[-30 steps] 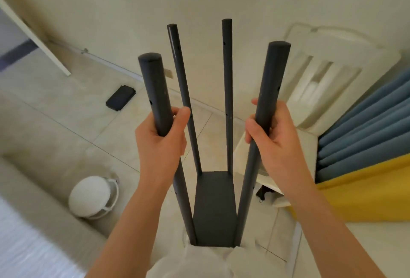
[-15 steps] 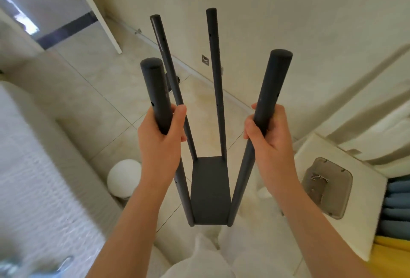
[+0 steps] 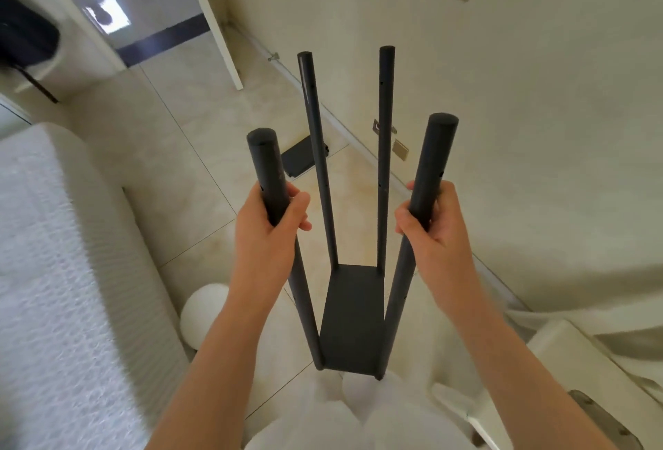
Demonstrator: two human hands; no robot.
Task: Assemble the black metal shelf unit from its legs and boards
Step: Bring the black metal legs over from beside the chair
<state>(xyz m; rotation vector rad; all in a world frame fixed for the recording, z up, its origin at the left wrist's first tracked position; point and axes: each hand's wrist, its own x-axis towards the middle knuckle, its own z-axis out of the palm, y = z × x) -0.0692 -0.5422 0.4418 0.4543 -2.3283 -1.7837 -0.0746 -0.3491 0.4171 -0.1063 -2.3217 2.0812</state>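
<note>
Black slab [image 3: 301,158] on tiled floor [image 3: 201,141]

The shelf frame [image 3: 353,324] has swung left (the head turned with it). The doorway [image 3: 107,15] now shows far left, and the white chair [image 3: 559,356] has slipped to the near right corner.

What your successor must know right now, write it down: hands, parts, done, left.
Left grip holds the near left leg; right grip holds the near right leg, both below the tops.
The far legs stand free; all four meet the one board at the bottom.
Done: legs appear joined to the lowest board.
Left: upper boards; a flat black piece on the floor may be one.
</note>
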